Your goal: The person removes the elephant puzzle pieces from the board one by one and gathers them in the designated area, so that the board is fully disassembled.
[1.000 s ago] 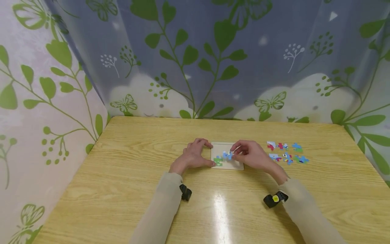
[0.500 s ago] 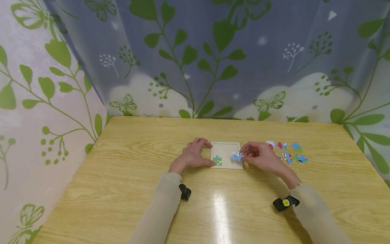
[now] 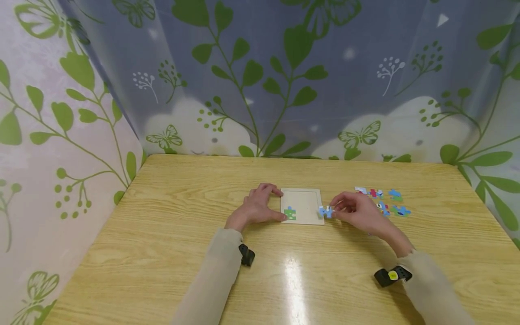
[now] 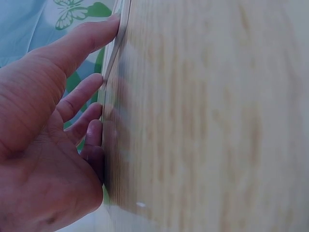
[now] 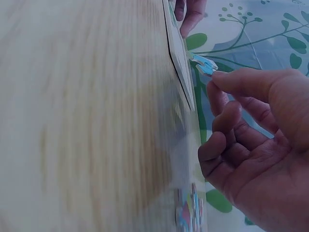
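A square wooden puzzle tray (image 3: 302,203) lies on the table, with a green puzzle piece (image 3: 290,213) in its near left corner. My left hand (image 3: 257,206) is at the tray's left side. Its thumb and fingertips touch that edge, spread apart and fairly straight in the left wrist view. Between thumb and index finger, my right hand (image 3: 357,212) pinches a light blue puzzle piece (image 3: 326,211) just above the tray's right edge. The right wrist view has this blue piece (image 5: 205,64) raised off the table, while the other fingers curl loosely below.
Several loose puzzle pieces (image 3: 395,195) lie in two rows to the right of the tray, partly hidden behind the right hand. The wooden table (image 3: 195,189) ends at a leaf-patterned curtain (image 3: 260,90) at the back.
My right hand has moved to the right with the blue piece, from over the middle of the tray to its right edge. The left hand has stayed in place.
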Demonstrator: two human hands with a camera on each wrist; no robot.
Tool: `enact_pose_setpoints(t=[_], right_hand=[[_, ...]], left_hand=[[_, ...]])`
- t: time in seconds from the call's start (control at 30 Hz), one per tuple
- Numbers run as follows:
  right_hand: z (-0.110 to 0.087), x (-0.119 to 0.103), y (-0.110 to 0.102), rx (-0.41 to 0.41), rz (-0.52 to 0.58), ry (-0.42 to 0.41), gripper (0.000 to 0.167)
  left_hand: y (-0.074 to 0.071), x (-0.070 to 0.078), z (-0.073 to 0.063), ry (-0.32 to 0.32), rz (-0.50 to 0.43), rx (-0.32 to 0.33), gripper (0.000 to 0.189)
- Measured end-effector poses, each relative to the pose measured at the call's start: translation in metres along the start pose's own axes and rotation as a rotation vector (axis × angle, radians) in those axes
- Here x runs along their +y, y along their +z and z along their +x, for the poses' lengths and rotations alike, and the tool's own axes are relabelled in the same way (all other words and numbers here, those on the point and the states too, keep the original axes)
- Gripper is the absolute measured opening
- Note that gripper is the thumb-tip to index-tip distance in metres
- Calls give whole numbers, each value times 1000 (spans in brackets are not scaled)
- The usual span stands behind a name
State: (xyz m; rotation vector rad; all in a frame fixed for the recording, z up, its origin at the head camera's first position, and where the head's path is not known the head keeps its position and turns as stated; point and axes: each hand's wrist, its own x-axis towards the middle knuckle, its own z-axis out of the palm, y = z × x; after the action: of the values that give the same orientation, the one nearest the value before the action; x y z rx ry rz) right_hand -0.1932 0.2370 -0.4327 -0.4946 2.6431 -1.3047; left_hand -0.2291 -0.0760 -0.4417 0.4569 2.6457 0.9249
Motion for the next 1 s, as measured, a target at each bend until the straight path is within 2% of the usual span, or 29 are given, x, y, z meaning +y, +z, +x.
enact_pose_setpoints(t=[0.47, 0.83, 1.0], right_hand=[[-19, 13, -16, 19, -20, 56, 22], [-35, 24, -32, 41, -40, 41, 22], [-42, 27, -40, 49, -54, 72, 24]], left_hand=[[-1, -1, -1, 2, -6, -4, 63], [0, -2, 1, 2, -4, 1, 63], [0, -2, 0, 4, 2, 2, 63]])
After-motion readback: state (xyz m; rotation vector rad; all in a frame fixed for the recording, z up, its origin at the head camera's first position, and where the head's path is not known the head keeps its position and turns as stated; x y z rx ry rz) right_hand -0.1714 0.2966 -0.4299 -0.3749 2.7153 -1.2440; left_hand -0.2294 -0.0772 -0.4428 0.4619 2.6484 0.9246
